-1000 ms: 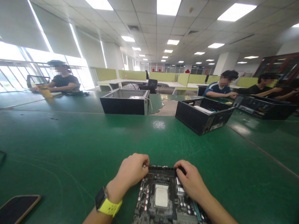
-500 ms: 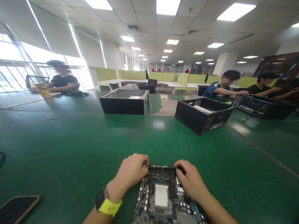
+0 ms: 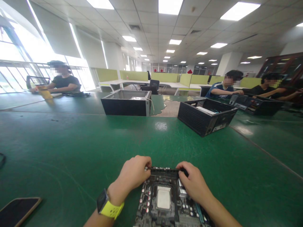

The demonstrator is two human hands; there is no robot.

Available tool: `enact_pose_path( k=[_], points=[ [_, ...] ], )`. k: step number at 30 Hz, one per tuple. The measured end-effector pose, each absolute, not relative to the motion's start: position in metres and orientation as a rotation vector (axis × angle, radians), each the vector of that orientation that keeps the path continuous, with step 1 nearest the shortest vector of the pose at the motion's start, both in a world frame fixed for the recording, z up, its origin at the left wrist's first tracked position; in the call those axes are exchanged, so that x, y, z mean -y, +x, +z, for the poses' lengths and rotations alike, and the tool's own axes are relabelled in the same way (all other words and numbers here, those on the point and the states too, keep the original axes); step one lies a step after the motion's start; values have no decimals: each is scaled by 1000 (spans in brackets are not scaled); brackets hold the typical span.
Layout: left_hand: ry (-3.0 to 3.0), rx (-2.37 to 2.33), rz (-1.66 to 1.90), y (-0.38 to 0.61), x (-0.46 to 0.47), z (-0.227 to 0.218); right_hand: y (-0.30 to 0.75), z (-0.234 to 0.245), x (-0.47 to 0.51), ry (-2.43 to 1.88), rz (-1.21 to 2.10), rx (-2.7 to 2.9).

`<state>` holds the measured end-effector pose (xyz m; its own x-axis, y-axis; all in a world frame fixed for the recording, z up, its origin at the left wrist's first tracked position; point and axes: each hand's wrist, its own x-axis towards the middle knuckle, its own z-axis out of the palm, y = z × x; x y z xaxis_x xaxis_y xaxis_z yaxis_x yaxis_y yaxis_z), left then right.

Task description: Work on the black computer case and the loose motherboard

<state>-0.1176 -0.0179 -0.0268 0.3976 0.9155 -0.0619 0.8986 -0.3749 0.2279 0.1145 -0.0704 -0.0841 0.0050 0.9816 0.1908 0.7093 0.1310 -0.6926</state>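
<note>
A black motherboard (image 3: 165, 208) with a silver processor (image 3: 163, 199) in its socket lies on the green table (image 3: 71, 148) right in front of me. A dark memory stick (image 3: 165, 172) runs along the board's far edge. My left hand (image 3: 133, 172), with a yellow-strapped watch (image 3: 107, 206) on the wrist, has its fingers curled down on the stick's left end. At the stick's right end my right hand (image 3: 193, 183) is pinched over it the same way.
A phone (image 3: 16, 212) lies face up at the near left. Two open computer cases (image 3: 126, 103) (image 3: 206, 116) stand across the table. A person sits at the far left, two more at the far right with another case (image 3: 257, 105).
My hands and the motherboard have stayed put. At the far right, the other people's computer case has shifted a little to the left.
</note>
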Motion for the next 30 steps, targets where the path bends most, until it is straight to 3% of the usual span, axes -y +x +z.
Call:
enact_pose_path(
  k=[6,9,13,19,26,30],
  points=[
    [2604,-1623,196,-94,42,-9,116,-85,70,-1601,557,1745],
    [2790,-1215,275,-59,71,-15,118,-86,70,-1563,603,1685],
    [2900,-596,250,-10,101,-65,121,-87,69,-1519,669,1568],
    [2960,-601,494,9,107,-132,121,-89,69,-1449,730,1513],
    [3068,-502,679,-2,107,-117,119,-71,70,-1455,623,1462],
    [3020,-557,435,-25,98,-89,134,-62,66,-1470,544,1381]
  ],
)
